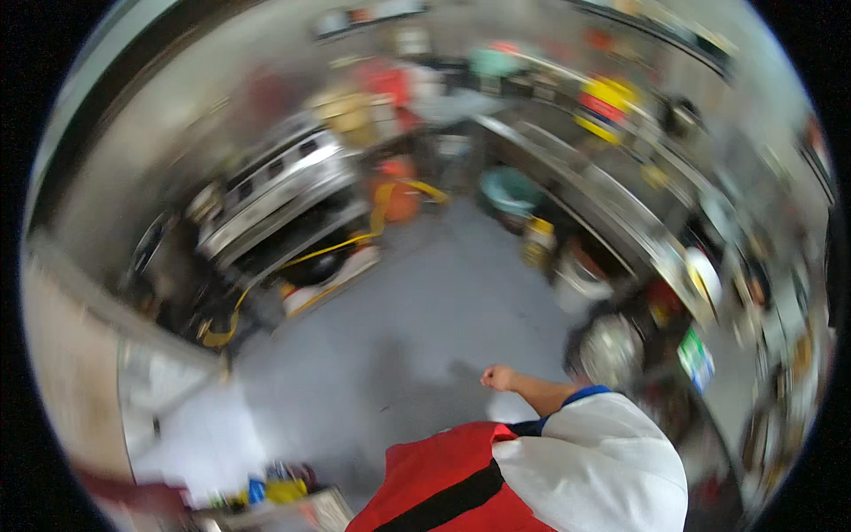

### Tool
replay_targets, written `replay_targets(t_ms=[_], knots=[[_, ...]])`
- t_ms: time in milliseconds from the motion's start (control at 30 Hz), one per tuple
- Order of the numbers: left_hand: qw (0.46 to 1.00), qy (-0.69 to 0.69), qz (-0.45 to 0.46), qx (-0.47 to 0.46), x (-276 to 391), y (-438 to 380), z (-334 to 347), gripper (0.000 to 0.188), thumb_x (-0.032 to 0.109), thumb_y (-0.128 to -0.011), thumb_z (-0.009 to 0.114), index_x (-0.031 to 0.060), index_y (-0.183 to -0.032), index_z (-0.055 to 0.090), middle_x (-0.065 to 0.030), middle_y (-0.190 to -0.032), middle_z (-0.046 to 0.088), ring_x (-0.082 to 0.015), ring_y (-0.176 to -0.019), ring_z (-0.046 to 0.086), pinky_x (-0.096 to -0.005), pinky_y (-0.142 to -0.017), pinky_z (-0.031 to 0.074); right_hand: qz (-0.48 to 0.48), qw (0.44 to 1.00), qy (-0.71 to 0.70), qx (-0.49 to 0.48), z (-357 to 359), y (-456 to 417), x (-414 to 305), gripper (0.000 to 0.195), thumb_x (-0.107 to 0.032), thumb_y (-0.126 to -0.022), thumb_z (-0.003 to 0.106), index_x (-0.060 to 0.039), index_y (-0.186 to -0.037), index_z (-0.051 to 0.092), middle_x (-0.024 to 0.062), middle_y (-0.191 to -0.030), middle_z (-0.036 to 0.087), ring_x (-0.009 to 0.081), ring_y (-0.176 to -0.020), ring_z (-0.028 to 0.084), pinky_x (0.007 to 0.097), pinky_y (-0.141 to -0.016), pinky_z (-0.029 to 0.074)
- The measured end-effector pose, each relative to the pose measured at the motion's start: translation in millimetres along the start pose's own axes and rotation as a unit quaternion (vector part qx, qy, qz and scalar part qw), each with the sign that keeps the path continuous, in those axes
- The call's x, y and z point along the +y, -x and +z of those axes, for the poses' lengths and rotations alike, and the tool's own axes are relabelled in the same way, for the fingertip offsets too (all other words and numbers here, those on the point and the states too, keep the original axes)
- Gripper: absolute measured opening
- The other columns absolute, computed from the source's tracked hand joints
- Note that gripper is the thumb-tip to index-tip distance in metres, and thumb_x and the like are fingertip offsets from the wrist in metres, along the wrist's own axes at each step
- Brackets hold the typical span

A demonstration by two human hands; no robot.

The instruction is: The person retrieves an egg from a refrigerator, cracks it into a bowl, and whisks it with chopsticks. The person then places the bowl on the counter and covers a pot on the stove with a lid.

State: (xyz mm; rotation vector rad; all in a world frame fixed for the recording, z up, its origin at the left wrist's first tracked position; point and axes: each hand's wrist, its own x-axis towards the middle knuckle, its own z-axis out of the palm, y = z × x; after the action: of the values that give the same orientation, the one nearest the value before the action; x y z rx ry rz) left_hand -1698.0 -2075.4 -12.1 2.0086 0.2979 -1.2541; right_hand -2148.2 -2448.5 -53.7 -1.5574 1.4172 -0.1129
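My right hand (497, 378) hangs over the grey floor (439, 286), its fingers curled and nothing visible in it. The forearm comes out of a white sleeve with a blue cuff, beside a red apron (439, 465) with a black strap. My left hand is out of view. Before me lies a kitchen, blurred in the picture. A metal cooking range (286, 186) stands at the left, and a long metal sink counter (585, 166) runs along the right. A yellow container (605, 110) with a red band stands on that counter.
Under the right counter are a teal tub (510, 191), a yellow-lidded container (538, 241) and a white bucket (582, 282). A clear bag (610, 349) is nearer me. An orange gas cylinder (399, 196) with a yellow hose stands beside the range. A low table (332, 505) is at the lower left.
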Motion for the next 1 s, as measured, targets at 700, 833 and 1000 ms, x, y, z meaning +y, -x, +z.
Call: replay_targets(t_ms=[700, 833, 1000], knots=[[0.73, -0.525, 0.115, -0.422, 114.2, 68.9, 395.5, 0.029, 0.029, -0.091, 0.049, 0.0131, -0.115, 0.05, -0.006, -0.094, 0.059, -0.0196, -0.084, 0.057, -0.0361, -0.072, 0.048, 0.395, 0.818, -0.268, 0.321, 207.4, 356.5, 335.1, 0.019, -0.022, -0.087, 0.052, -0.0056, -0.09, 0.062, 0.0077, -0.083, 0.062, 0.0197, -0.072, 0.059, 0.0315, -0.06, 0.049], [0.734, -0.593, 0.15, -0.295, 100.7, 90.7, 447.1, 0.025, 0.028, -0.091, 0.051, 0.0134, -0.112, 0.05, -0.0045, -0.093, 0.059, -0.0161, -0.08, 0.057, -0.0302, -0.064, 0.048, 0.133, 0.672, -0.493, 0.537, -64.0, 337.5, 247.9, 0.024, -0.029, -0.091, 0.055, -0.0048, -0.092, 0.058, 0.0023, -0.076, 0.057, 0.011, -0.065, 0.053, 0.0257, -0.058, 0.045], [0.72, -0.515, 0.212, -0.414, 55.2, 198.3, 577.7, 0.023, 0.025, -0.093, 0.051, 0.0117, -0.112, 0.051, -0.0035, -0.094, 0.059, -0.0128, -0.078, 0.057, -0.0263, -0.06, 0.047, 0.029, 0.544, -0.637, 0.545, -277.2, 353.8, 246.9, 0.053, -0.021, -0.091, 0.055, -0.0083, -0.137, 0.03, 0.0089, -0.103, 0.058, 0.017, -0.084, 0.058, 0.0297, -0.074, 0.051]])
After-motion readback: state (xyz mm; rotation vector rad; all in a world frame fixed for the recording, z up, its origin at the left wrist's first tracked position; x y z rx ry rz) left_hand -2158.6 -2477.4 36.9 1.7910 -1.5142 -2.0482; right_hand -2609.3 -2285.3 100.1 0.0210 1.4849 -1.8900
